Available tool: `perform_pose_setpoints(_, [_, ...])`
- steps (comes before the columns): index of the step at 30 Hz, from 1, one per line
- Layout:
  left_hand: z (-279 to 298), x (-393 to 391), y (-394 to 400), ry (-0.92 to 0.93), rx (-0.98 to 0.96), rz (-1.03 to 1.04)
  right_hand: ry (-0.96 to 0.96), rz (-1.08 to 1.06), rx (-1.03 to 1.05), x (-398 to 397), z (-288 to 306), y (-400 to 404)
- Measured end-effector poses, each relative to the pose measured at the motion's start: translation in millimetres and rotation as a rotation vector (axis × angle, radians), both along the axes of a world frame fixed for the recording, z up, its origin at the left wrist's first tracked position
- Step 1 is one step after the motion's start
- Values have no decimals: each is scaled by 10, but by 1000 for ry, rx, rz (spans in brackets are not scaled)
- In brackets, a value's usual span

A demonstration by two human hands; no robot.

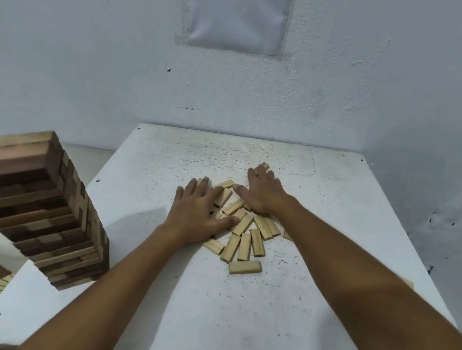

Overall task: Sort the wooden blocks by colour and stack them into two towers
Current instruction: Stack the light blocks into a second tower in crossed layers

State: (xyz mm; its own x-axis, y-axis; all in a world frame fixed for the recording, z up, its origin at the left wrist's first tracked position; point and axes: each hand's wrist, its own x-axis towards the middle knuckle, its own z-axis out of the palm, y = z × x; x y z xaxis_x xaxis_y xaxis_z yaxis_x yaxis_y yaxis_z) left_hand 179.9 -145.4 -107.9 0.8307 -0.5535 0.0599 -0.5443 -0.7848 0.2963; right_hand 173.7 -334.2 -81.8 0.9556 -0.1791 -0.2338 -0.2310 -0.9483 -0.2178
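Mid-table, the pale blocks (242,228) lie scattered flat, long axes fanning every way, directly beneath and between your hands. Your left hand (199,208) presses flat-fingered on the heap's left edge; your right hand (262,190) rests spread on its far side, gripping nothing. A mixed-colour tower (37,203) stands well apart, leftward.

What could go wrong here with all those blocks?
The tall tower stands at the table's left edge, close to the left forearm; a bump could topple it. The hands, left and right, lie flat on the loose light blocks; a hard sweep might scatter some off the table.
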Motion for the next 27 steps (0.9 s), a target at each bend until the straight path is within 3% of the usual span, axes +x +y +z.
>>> perform_pose_setpoints(9, [-71,-356,197,-112,-196,-39,-346,181,211,-676,-29,385])
perform_pose_setpoints(12, [-88,-457,301,-146,-180,-34,-330,3,-36,-885,-73,367])
perform_pose_setpoints(15, [-25,-642,363,-153,-177,48,-174,-281,-65,-1062,-171,323])
perform_pose_setpoints(18, [8,-800,395,-183,-261,18,-183,-284,-84,-1160,-299,342])
perform_pose_setpoints(20, [31,-783,406,-92,-388,-4,-270,-200,-54,-1161,-300,380])
perform_pose_setpoints(22, [78,-726,400,83,-616,62,-363,-117,132,-1139,-265,432])
perform_pose_setpoints(24, [136,-703,398,140,-759,110,-427,-92,493,-1156,-203,503])
perform_pose_setpoints(26, [172,-709,433,65,-736,68,-505,-105,797,-1219,-146,560])
perform_pose_setpoints(27, [181,-729,470,22,-703,32,-541,-101,820,-1251,-138,576])
